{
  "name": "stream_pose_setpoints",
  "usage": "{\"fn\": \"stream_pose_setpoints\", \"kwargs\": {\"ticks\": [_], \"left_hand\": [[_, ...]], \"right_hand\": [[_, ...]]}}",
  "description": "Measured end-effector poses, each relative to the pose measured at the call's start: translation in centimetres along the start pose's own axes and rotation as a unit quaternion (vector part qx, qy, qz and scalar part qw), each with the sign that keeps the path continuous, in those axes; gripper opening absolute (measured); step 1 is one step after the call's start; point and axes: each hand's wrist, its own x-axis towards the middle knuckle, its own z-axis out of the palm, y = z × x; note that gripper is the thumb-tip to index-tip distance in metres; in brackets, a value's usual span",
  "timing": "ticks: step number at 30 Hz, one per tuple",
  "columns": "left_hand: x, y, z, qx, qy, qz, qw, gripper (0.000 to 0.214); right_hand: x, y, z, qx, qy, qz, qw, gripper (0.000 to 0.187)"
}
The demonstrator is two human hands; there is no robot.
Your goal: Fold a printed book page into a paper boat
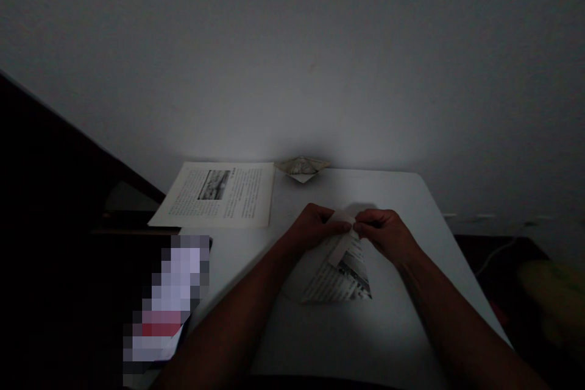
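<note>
Both hands meet at the top of a folded printed paper point(342, 271), which tapers upward into a narrow tip above the white table. My left hand point(322, 225) pinches it from the left, thumb across the pale upper part. From the right, my right hand point(381, 230) pinches the same upper part, its thumb and fingertips almost touching the left thumb. A strip of plain pale paper runs down from the pinch over the printed face. The paper's lower edge spreads wide, with dark picture print at its right corner. Beyond the hands sits a folded paper boat point(302, 167).
Flat printed sheets point(247, 195) lie at the table's back left. A phone with a blurred-out screen point(169, 304) is at the left edge. The white table point(402, 195) stands against a grey wall point(292, 61). A cable point(498, 250) hangs at the right.
</note>
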Motion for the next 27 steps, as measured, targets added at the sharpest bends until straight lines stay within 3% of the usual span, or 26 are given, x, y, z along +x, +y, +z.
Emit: {"fn": "stream_pose_setpoints", "kwargs": {"ticks": [9,21,27], "left_hand": [[0.1,0.0,0.0,0.023,-0.004,0.032,0.999,0.036],[0.0,-0.9,0.5,0.038,0.015,0.069,0.997,0.032],[0.0,-1.0,0.9,0.102,0.083,0.104,0.986,0.029]], "right_hand": [[-0.2,-0.8,0.2,-0.066,-0.014,-0.049,0.997,0.011],[-0.3,-0.9,0.9,-0.053,0.029,-0.015,0.998,0.013],[-0.3,-1.2,1.2,-0.048,0.047,0.005,0.998,0.01]]}}
